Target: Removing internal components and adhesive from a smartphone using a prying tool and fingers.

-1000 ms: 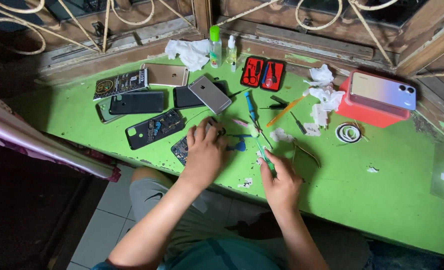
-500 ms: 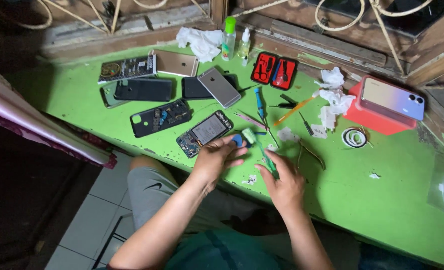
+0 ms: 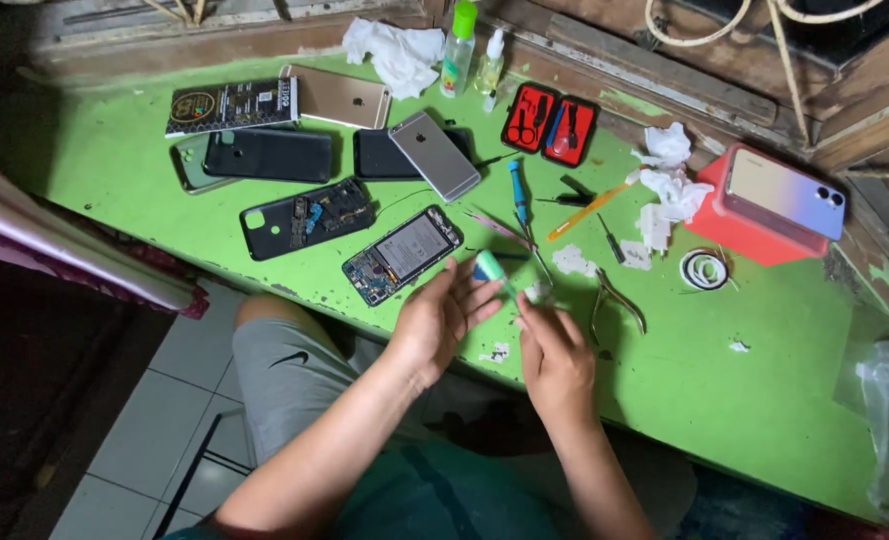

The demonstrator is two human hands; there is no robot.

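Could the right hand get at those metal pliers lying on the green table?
Probably yes. The pliers lie uncovered on the table just beside the right hand, with nothing between them.

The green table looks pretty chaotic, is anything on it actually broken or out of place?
Two phones lie opened up: one shows its battery and circuit board, another has its insides bare. The green table has chipped paint, with crumpled tissues scattered among the tools.

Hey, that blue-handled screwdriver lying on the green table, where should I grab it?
Grip the blue-handled screwdriver by its thick blue handle, coming from above. It lies flat, handle toward the red tool case, thin tip toward you.
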